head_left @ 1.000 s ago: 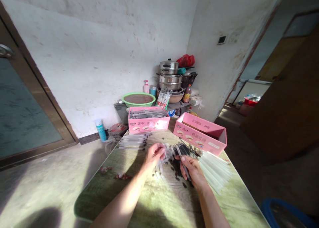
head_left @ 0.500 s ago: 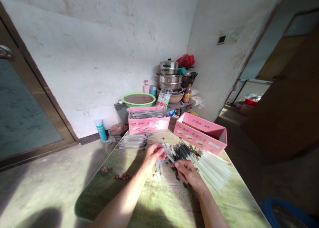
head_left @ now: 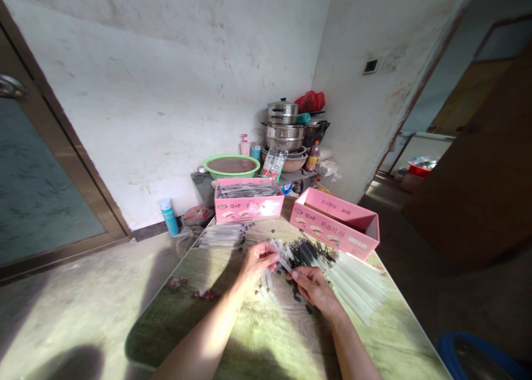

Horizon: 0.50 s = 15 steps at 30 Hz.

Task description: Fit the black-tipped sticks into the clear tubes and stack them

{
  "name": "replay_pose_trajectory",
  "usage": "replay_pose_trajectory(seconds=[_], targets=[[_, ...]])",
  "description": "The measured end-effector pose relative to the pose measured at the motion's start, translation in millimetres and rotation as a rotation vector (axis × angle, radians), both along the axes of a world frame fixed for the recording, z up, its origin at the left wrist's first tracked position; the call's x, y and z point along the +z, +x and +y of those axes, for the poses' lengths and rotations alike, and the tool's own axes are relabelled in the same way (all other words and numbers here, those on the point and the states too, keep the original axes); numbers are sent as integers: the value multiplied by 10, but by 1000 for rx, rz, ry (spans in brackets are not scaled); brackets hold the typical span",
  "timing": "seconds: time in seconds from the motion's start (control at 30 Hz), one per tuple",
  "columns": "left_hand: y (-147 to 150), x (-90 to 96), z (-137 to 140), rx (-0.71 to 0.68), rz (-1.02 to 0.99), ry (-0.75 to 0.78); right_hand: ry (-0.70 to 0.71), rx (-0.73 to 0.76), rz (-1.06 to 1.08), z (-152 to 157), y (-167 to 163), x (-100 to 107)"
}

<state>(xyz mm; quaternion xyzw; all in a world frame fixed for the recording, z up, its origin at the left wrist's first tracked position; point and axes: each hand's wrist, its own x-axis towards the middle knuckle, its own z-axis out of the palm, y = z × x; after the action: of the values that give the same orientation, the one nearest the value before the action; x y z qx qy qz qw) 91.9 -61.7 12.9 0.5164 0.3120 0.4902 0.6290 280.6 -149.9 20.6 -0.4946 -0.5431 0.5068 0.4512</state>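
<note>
A slim, whitish translucent plastic tube (head_left: 285, 264) spans the gap between my hands above the table. My left hand (head_left: 258, 259) pinches its upper left end, while my right hand (head_left: 313, 288) grips the lower right end between thumb and fingers. Beneath and around them lie short white plastic pieces (head_left: 266, 286) and small black pieces (head_left: 308, 309). Just beyond my right hand is a heap of thin black-ended sticks (head_left: 307, 251). To its right, long pale tubes (head_left: 357, 283) lie fanned out. Finer detail of the held tube is too small to tell.
One pink box (head_left: 248, 211) holds many slim grey sticks; another pink box (head_left: 332, 225) stands at the right. A row of slim tubes (head_left: 222, 236) lies at the left. Behind are a green basin (head_left: 230, 175) and stacked steel pots (head_left: 284, 136).
My left hand has shifted slightly right, and its fingertips now meet the tube's upper end. My right hand stays almost in place.
</note>
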Motion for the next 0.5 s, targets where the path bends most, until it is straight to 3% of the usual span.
replay_pose_trajectory(seconds=[0.23,0.5], targets=[[26,18,-32,-35,-48,21,-47,132,157,-13,85,-22],[25,99,-105,-96,-129,72,-109,144,342,-43,79,-27]])
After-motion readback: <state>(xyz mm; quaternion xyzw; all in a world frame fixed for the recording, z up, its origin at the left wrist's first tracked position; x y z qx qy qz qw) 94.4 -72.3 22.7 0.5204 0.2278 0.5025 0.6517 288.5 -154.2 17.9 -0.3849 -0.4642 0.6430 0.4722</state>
